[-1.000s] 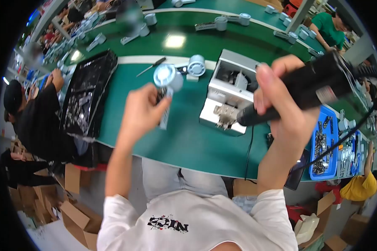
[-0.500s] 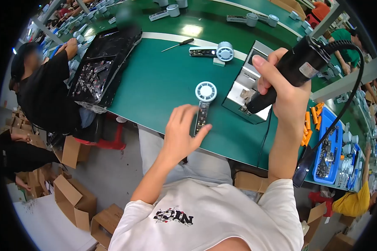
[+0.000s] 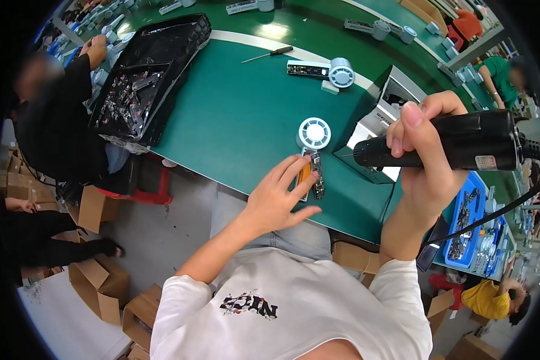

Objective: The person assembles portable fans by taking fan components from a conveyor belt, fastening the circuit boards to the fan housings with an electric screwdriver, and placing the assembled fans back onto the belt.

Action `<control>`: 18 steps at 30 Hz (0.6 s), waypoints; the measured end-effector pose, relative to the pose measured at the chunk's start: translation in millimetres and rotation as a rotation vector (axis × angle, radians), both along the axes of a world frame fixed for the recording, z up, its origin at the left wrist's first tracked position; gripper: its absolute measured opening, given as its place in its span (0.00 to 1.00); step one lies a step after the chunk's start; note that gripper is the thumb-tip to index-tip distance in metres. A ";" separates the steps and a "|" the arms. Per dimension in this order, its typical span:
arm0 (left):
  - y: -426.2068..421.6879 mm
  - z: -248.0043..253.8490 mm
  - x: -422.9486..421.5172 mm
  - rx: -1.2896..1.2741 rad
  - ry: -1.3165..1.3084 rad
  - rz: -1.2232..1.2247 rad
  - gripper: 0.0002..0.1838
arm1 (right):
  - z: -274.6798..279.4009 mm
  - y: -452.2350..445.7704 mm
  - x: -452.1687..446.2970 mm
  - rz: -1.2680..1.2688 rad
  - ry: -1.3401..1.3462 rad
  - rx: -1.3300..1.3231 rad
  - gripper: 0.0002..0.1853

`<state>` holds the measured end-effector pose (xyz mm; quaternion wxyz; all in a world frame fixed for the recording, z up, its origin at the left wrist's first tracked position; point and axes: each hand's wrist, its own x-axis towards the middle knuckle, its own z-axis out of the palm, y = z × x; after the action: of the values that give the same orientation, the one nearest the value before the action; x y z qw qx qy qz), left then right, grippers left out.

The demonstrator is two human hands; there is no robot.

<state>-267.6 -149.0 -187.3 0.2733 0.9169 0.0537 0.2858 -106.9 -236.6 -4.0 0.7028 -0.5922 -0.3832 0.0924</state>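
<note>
A handheld fan [image 3: 314, 133] with a pale blue round head lies on the green table in front of me, its handle towards me. Its narrow circuit board [image 3: 318, 177] sits askew along the right side of the handle, and an orange battery [image 3: 305, 173] shows inside. Over the handle, my left hand [image 3: 276, 195] is open with fingers spread, the fingertips at the battery and board. My right hand [image 3: 429, 141] is closed around a black electric screwdriver [image 3: 480, 141], held above the table. Its thin bit points left, close to a silver metal box [image 3: 375, 129].
A second fan [image 3: 341, 73] with its handle electronics exposed lies farther back, near a small screwdriver [image 3: 269, 54]. At left stands a black tray [image 3: 165, 90] holding circuit boards. A blue bin [image 3: 456, 258] is at right. Co-workers sit on both sides; a cable trails from the electric screwdriver.
The circuit board has shifted out to the right of the fan handle, exposing the orange battery. My right hand has tilted the electric screwdriver nearer to level.
</note>
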 end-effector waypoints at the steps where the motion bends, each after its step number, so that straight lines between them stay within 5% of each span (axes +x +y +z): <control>1: -3.1 2.6 1.7 -0.083 -0.003 0.032 0.30 | 1.3 2.5 -0.3 0.009 0.004 0.025 0.08; 3: -10.4 8.8 5.3 -0.249 0.000 0.089 0.29 | 1.6 5.2 -0.6 0.016 0.019 0.075 0.08; 13: -31.5 1.8 22.8 0.343 0.145 0.143 0.23 | 1.1 -6.5 6.2 0.038 0.024 0.057 0.06; 18: -31.4 12.5 20.9 0.214 0.056 0.120 0.21 | 9.9 -17.1 0.8 0.034 0.020 0.032 0.06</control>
<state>-246.7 -180.5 -174.8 0.1549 0.9436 0.0853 0.2800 -106.1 -253.7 6.0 0.7141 -0.5735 -0.3877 0.1042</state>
